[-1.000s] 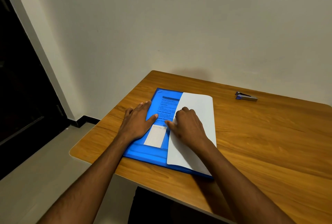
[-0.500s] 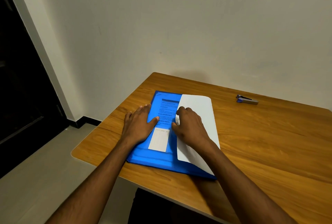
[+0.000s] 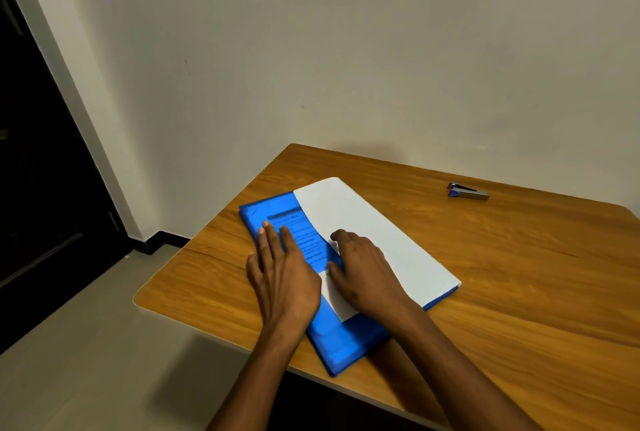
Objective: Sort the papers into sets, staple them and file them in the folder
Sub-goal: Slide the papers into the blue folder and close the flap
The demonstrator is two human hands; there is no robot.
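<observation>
A blue translucent folder [image 3: 349, 344] lies on the wooden table [image 3: 519, 275], now angled toward the right. Printed text shows through its cover. A white sheet of paper [image 3: 374, 233] covers the folder's right half, curling at its far end. My left hand [image 3: 282, 275] lies flat on the folder's left part, fingers straight. My right hand [image 3: 367, 275] rests on the paper's left edge, fingers bent, thumb against the sheet; whether it pinches the edge is hidden. A small stapler [image 3: 467, 191] sits at the far side of the table.
The table's rounded left corner [image 3: 138, 299] is close to the folder. A wall stands behind the table, and a dark doorway [image 3: 34, 153] is at the left. Grey floor lies below.
The folder and paper have turned clockwise on the table, their far ends swinging left. Both hands stayed on them; my left hand slid further onto the folder.
</observation>
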